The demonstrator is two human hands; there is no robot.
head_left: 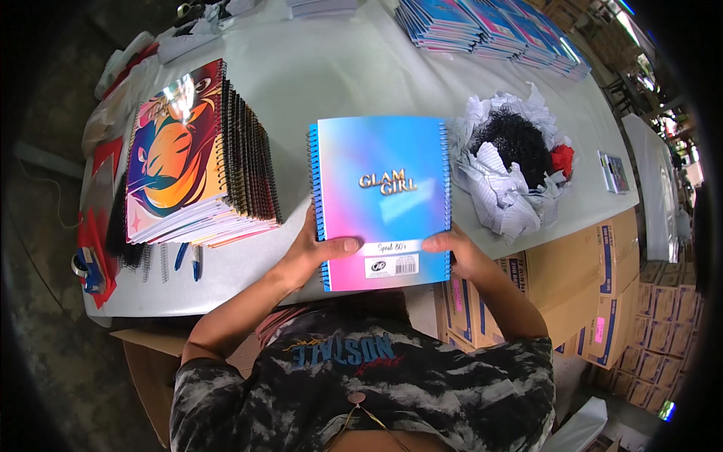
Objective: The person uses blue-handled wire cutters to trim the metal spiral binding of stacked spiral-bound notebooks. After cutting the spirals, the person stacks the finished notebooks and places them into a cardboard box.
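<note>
1. Head view: a spiral notebook (380, 200) with a glossy cover fading from blue to pink was held flat above the near edge of the table (331, 71), its blue wire coil running down the left side and a white barcode label near its lower edge.
2. The left hand (320, 252) clamped the notebook's lower left corner, thumb lying across the cover and the other fingers hidden beneath it.
3. The right hand (456, 252) gripped the lower right corner the same way, thumb pressed on the cover, fingers out of sight under it.
4. To the left lay a tall stack of notebooks (192, 162), its top cover shiny with an orange and purple cartoon design, its black coils fanned along the right side.
5. Just before that stack rested two blue pens (188, 260) and loose black spiral coils (124, 233).
6. To the right sat a heap of crumpled white paper scraps (501, 177) with a tangle of black wire on top and a red bit beside it.
7. At the far edge lay rows of blue and pink notebooks (497, 26).
8. Brown cardboard boxes (587, 282) stood stacked beneath the table's right side.
</note>
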